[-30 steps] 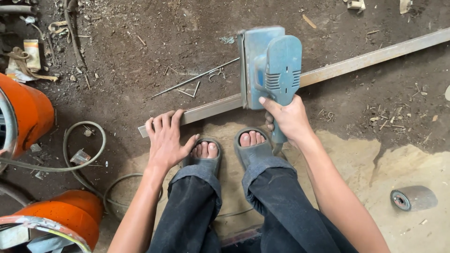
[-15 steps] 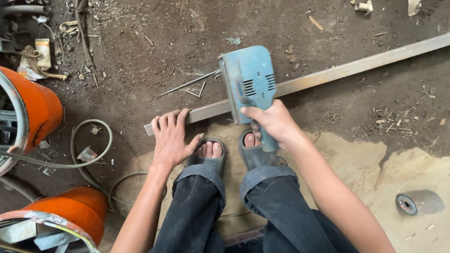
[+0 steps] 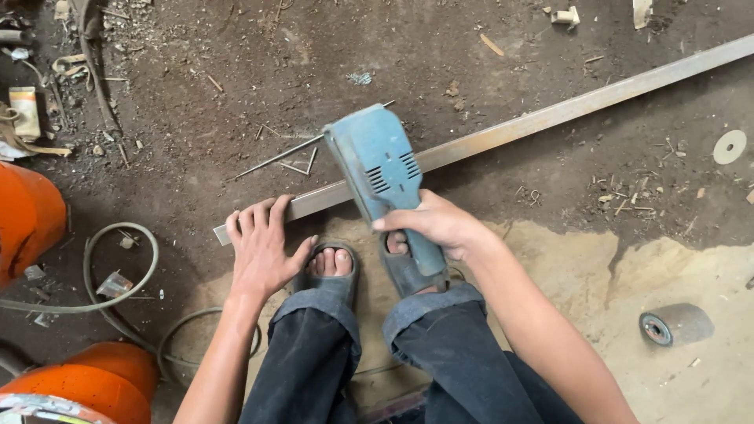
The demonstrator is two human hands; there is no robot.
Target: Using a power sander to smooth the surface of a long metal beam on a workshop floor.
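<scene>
My right hand (image 3: pixel 440 224) is wrapped tight round the grip of the blue power tool (image 3: pixel 385 177), which has swung leftward along the long metal bar (image 3: pixel 550 118) since a second ago and now tilts with its nose to the far left, its body crossing the bar. My left hand (image 3: pixel 263 247) has not shifted: fingers spread flat, pressing the bar's near-left end to the dirt floor (image 3: pixel 471 47), holding nothing. The bar runs from beside that hand to the far right. I judge the tool is being brought closer to the pinned end. My sandalled feet (image 3: pixel 334 267) sit just near the bar. Orange drums (image 3: pixel 27 220) and a hose (image 3: pixel 118 290) lie left; a small roller (image 3: pixel 675 323) lies right
</scene>
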